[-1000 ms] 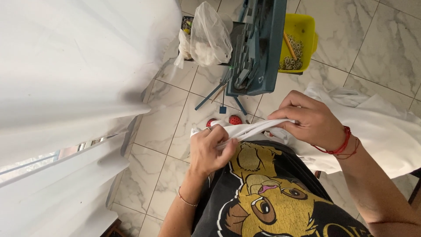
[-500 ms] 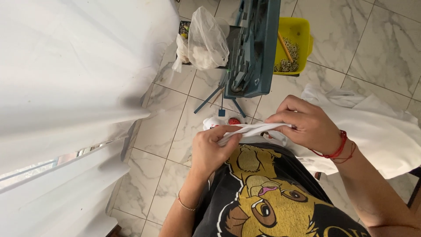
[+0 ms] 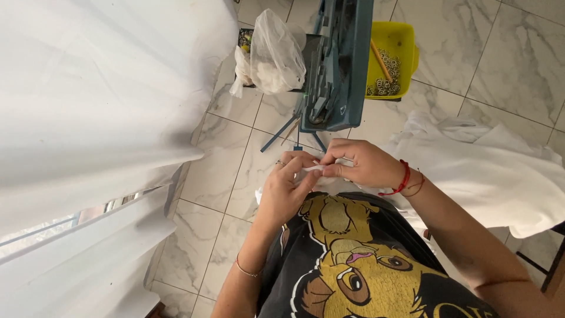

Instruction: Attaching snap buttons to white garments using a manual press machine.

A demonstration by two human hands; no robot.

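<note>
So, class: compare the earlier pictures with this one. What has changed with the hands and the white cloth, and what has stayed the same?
The left hand and right hand have drawn closer, fingertips now nearly meeting. The white fabric edge, earlier stretched between them, is now bunched into a short pinched section. Both hands keep their grip on it. The blue machine, yellow tub and plastic bag stay put.

The person wears a black short-sleeved cotton T-shirt (image 3: 376,265) printed with a yellow cartoon lion face. A red cord bracelet (image 3: 402,178) circles the right wrist, a thin chain bracelet (image 3: 247,271), possibly gold, the left, and a small ring (image 3: 281,162) one left finger.
</note>
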